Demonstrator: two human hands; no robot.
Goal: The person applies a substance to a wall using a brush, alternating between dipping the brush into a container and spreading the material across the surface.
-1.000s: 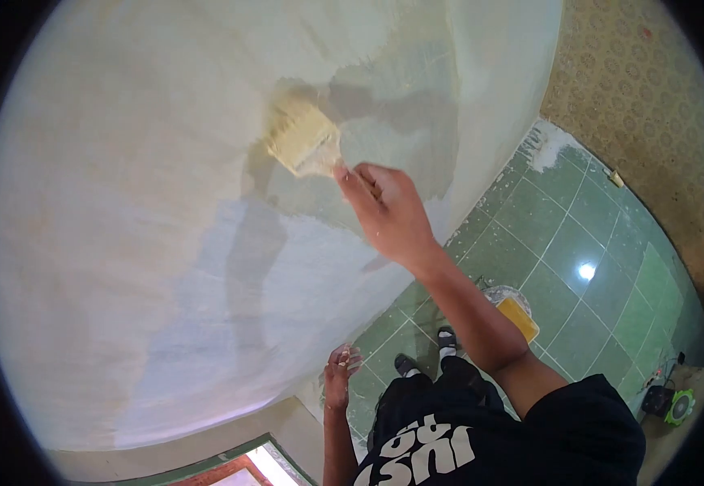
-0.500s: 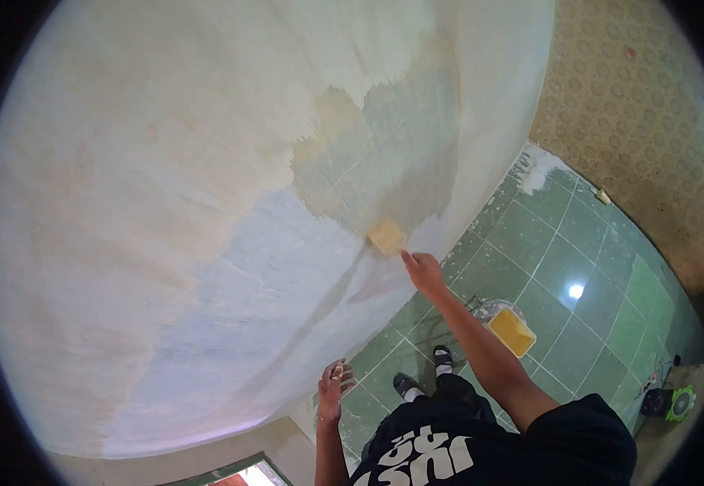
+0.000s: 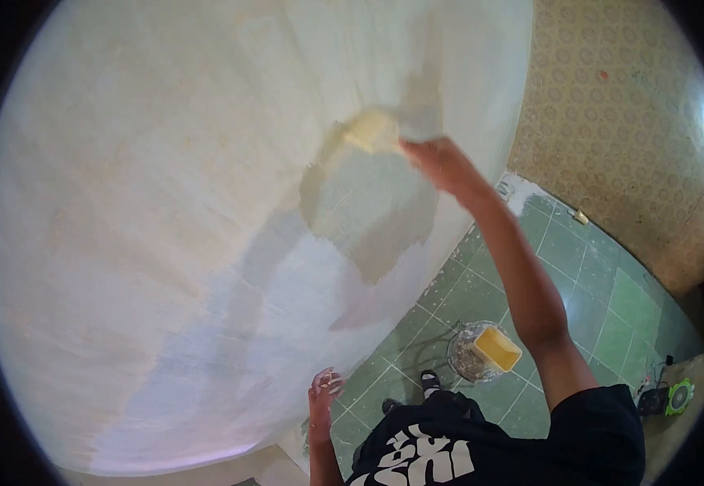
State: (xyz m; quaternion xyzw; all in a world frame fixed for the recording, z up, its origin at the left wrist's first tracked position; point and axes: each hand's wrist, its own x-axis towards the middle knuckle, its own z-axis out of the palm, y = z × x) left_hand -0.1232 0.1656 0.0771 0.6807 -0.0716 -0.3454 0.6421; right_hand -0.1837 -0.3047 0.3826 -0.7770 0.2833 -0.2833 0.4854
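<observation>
Pressing a brush (image 3: 371, 131) to the wall (image 3: 166, 202) — right hand (image 3: 443, 164) clamped on its handle.
Left hand (image 3: 324, 387) hangs low, fingers loosely spread, seemingly empty; bucket (image 3: 455, 357) on the floor (image 3: 595, 267) below the arm.

Soft, even light; white glare at the right edge; fisheye-curved, black corners; the wide yellow paint brush (image 3: 371, 131) looks blurred.

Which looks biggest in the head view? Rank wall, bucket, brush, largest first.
1. wall, by far.
2. bucket, slightly larger than the next.
3. brush. This is a close call, since the brush is nearer the camera.
</observation>
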